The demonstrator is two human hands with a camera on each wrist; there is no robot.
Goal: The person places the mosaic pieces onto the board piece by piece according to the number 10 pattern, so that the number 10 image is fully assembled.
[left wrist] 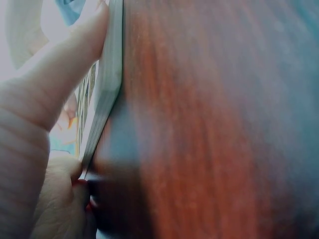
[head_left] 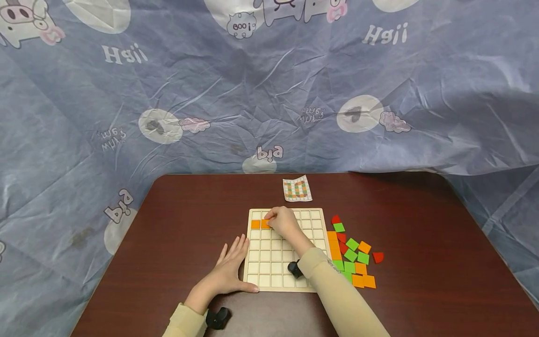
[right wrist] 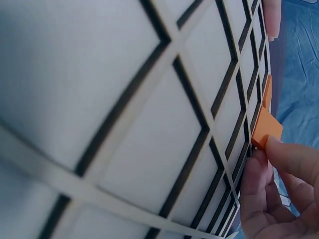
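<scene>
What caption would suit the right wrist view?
Right hand pinches a square orange tile at a pale wooden grid board, near a second orange tile.

The board (head_left: 265, 256) looks wooden, the tabletop (head_left: 425, 234) glossy.

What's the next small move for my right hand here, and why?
I'd probably press the pinched tile flat into the board: your right hand has it right beside another orange tile, and the right wrist view suggests it's not lying flat yet. Your left hand touches the board's edge, which may help steady it.
</scene>
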